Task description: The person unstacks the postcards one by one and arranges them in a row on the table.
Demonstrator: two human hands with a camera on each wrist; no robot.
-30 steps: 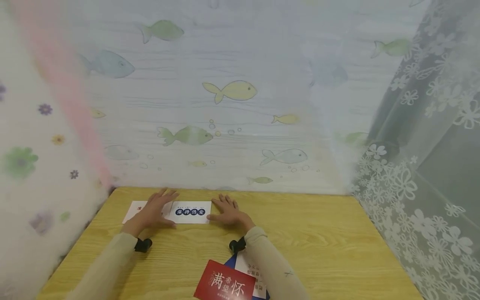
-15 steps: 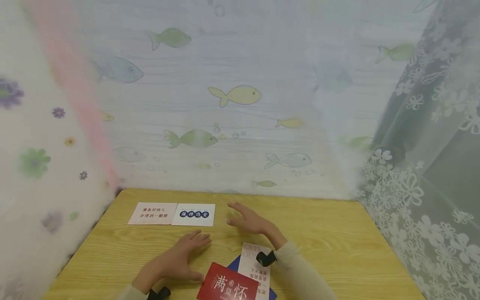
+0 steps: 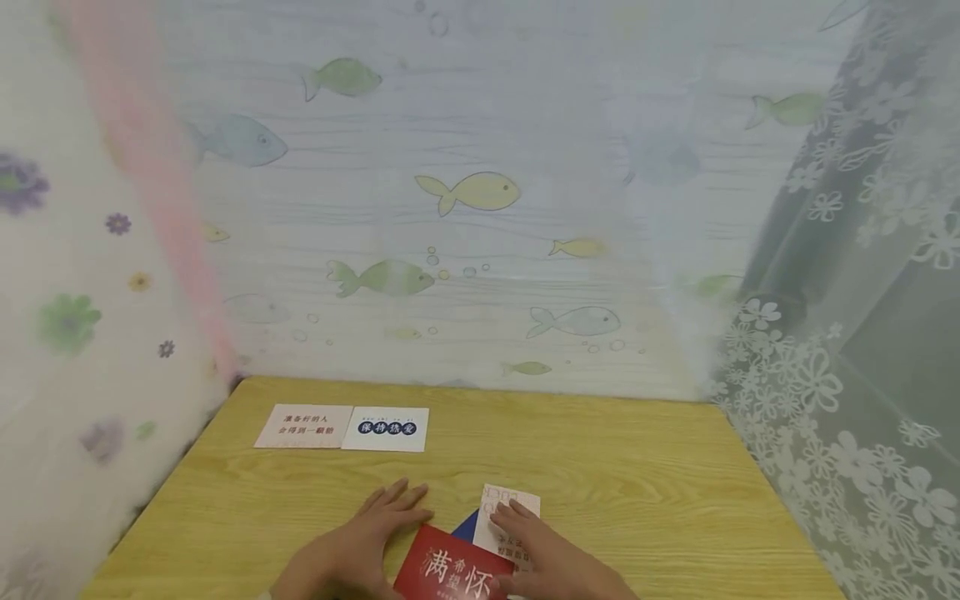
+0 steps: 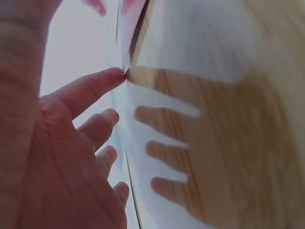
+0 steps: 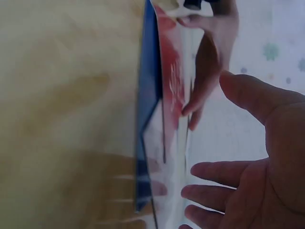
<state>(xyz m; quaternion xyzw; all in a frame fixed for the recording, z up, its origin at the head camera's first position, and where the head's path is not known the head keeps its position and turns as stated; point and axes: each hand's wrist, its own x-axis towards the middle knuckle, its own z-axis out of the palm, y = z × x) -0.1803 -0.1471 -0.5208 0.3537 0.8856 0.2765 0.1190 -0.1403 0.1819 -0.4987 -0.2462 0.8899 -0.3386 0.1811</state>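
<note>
A red card (image 3: 450, 560) with white characters lies on a white printed card (image 3: 491, 529) and a blue card (image 3: 466, 527), in a loose pile near the table's front edge. My left hand (image 3: 360, 533) is at the red card's left side, fingers extended; in the left wrist view one fingertip (image 4: 119, 74) touches a card's edge. Above the right part of the pile is my right hand (image 3: 558, 558), its fingers spread over the white card. The right wrist view shows a gap between this right hand (image 5: 267, 167) and the cards.
Farther back on the wooden table (image 3: 615, 467), a pale pink card (image 3: 303, 426) and a white card with blue circles (image 3: 386, 428) lie edge to edge. A fish-patterned curtain (image 3: 465, 250) hangs behind the table, with lace (image 3: 840, 467) at the right.
Both hands have left the two cards at the back and come forward to the pile. The pale pink card is now uncovered, and the right hand now covers part of the pile's white card.
</note>
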